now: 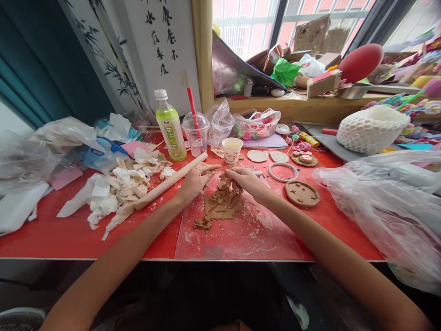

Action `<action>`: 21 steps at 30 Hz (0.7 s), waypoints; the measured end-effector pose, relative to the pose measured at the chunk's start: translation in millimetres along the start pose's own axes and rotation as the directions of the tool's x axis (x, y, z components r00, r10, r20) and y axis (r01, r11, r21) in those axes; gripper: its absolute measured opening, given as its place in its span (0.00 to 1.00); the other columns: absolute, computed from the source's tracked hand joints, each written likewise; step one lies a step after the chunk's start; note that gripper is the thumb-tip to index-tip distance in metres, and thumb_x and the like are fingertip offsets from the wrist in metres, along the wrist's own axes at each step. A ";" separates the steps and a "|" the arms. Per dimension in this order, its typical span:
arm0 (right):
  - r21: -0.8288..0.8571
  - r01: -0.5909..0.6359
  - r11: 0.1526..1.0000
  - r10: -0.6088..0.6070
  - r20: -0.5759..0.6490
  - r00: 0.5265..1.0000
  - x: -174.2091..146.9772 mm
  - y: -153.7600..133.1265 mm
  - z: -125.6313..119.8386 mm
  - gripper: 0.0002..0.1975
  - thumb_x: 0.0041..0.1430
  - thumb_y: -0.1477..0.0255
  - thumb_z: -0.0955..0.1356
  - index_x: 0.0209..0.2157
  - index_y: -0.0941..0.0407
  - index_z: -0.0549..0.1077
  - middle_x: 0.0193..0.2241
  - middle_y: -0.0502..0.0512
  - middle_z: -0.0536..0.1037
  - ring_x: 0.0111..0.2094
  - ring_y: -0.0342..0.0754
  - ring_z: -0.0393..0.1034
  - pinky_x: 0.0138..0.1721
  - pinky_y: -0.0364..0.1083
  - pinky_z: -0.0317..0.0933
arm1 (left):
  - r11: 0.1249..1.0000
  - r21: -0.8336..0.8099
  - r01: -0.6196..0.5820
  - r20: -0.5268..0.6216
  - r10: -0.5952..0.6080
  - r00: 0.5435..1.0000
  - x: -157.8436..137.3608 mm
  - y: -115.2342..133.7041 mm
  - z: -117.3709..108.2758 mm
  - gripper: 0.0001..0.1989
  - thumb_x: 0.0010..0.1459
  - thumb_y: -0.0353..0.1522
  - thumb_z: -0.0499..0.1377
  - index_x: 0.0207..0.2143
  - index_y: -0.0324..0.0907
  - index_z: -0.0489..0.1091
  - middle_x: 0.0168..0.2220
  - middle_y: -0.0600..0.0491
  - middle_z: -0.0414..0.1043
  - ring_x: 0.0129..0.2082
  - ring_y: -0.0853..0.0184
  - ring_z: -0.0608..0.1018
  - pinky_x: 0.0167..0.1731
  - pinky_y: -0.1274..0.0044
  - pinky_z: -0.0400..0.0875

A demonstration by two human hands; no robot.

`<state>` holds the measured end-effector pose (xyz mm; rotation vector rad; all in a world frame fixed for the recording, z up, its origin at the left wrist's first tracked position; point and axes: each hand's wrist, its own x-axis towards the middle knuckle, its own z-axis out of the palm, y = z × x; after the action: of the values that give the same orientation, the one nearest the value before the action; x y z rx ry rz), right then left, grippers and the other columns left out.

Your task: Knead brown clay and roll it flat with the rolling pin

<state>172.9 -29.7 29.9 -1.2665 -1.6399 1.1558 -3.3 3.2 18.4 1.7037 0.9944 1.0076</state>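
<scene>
My left hand point(197, 179) is open, its fingers stretched out to the right, just left of a flattened patch of brown clay point(223, 209). Over the clay's far edge, the fingers of my right hand point(244, 178) are curled together. A pale end of something thin point(257, 173) shows beside this hand; what the fingers hold is mostly hidden. Torn clay lumps lie on the patch, and a crumbly piece of clay point(203, 224) sits at its near left. Beneath is a clear plastic sheet point(241, 246) strewn with crumbs. A paper cup point(232, 151) stands just beyond my hands.
Left are a rolling pin point(172, 180), crumpled tissues point(127, 184), a green drink bottle point(170, 128) and a plastic cup with red straw point(195, 133). Right are a ring point(283, 172), a round clay plaque point(302, 194), pale clay discs point(257, 156) and plastic bags point(386, 197).
</scene>
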 end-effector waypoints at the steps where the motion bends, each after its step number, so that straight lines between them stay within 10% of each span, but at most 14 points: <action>1: 0.056 -0.014 0.998 0.013 0.026 1.000 -0.8 -0.3 -0.5 0.16 0.60 0.63 0.60 0.26 0.60 0.69 0.21 0.50 0.69 0.20 0.37 0.57 0.22 0.40 0.50 | 1.000 0.015 -0.017 -0.006 0.017 1.000 -0.3 0.3 0.0 0.14 0.55 0.33 0.58 0.44 0.41 0.71 0.24 0.57 0.65 0.15 0.78 0.61 0.15 0.82 0.54; 10: 0.274 -0.111 0.955 0.070 0.155 0.985 -3.0 -0.4 -0.2 0.15 0.54 0.60 0.66 0.32 0.59 0.73 0.28 0.53 0.74 0.23 0.37 0.62 0.23 0.39 0.53 | 0.885 0.346 -0.313 0.012 0.329 0.944 -12.1 14.7 3.2 0.05 0.55 0.34 0.59 0.34 0.43 0.72 0.33 0.53 0.65 0.29 0.71 0.66 0.33 0.79 0.61; 21: 0.166 0.029 0.986 -0.028 -0.007 1.000 -1.0 4.7 5.0 0.18 0.52 0.58 0.68 0.23 0.59 0.65 0.19 0.45 0.64 0.20 0.37 0.55 0.22 0.40 0.47 | 0.725 0.540 -0.427 0.098 0.450 0.888 -12.5 5.7 2.3 0.06 0.60 0.33 0.54 0.37 0.41 0.70 0.35 0.51 0.63 0.34 0.68 0.67 0.37 0.77 0.62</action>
<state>169.9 -31.3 23.8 -1.1357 -1.5188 1.2437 -4.5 -10.4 20.7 2.5020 0.9843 1.1215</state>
